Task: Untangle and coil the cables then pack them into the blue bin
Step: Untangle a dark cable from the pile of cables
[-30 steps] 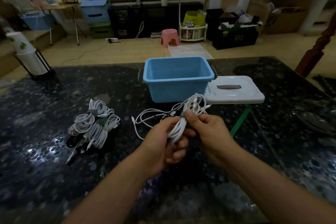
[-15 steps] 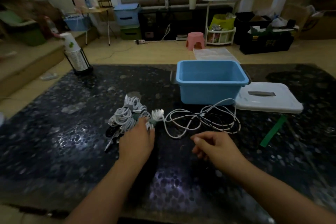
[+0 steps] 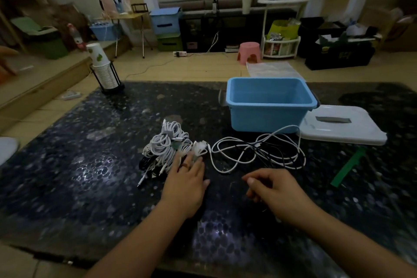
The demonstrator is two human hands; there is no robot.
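The left hand (image 3: 184, 184) is lying flat at the centre of the frame, its straight fingers (image 3: 191, 160) touching the near edge of the coiled cables (image 3: 168, 145), which are sitting in a pile on the dark surface (image 3: 67, 165). The right hand (image 3: 274, 188) is hovering just right of it with fingers loosely curled and grasping nothing.

The loose cables (image 3: 257, 150), white strands with a dark one running through them, are sprawling just right of the pile and in front of the blue bin (image 3: 269, 106). One end is lying right beside the pile, so pulling on the loose loops is likely to drag a finished coil along or knot the strands tighter. A loosely tied coil could also be springing open when lifted.

The blue bin, at centre right, is standing open and looking empty; nothing is packed yet. Its white lid (image 3: 343, 126) is lying flat beside it on the right. At upper left a cup holder (image 3: 107, 72) is holding a stack of paper cups.
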